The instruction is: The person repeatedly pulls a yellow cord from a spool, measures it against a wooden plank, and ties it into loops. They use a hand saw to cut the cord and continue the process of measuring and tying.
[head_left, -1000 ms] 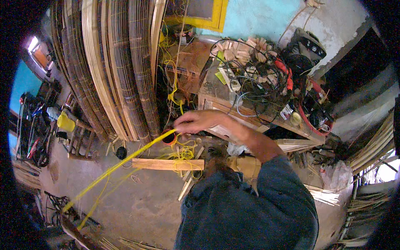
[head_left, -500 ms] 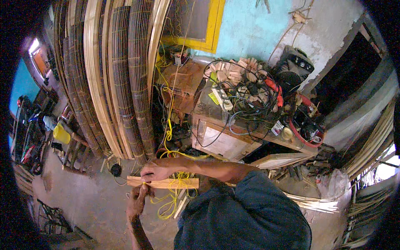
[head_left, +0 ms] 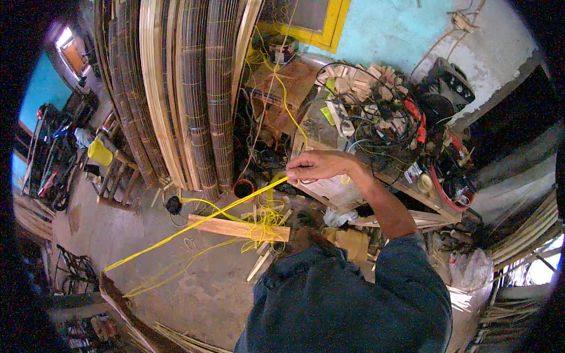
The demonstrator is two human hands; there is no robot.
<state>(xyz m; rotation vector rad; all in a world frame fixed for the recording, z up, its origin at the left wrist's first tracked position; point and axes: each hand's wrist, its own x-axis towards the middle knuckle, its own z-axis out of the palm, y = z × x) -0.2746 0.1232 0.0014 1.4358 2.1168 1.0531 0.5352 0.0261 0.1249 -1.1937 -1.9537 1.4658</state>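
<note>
Several strands of yellow cord [head_left: 194, 225] stretch in a taut slanting line between my hands. My right hand [head_left: 318, 166], raised in front of the cabinet, pinches the upper end of the strands. Out at the lower left, my left hand [head_left: 110, 286] is dark and small in the picture, closed at their other end. Below the taut line lies a flat wooden board [head_left: 206, 225]. A loose tangle of the same yellow cord [head_left: 268, 219] covers the board's right end, and slack loops run from it toward my left hand.
Tall rolled slat blinds [head_left: 220, 106] and pale wood strips stand behind at the left. A cluttered wooden cabinet [head_left: 329, 191] bears wood blocks [head_left: 359, 82] and black cables. Left of the blinds is a yellow bucket [head_left: 100, 152]. Bundled strips [head_left: 521, 217] line the right side.
My hands were together over the board; now they are far apart, the right up and to the right, the left down and to the left. The yellow cord is pulled taut between them.
</note>
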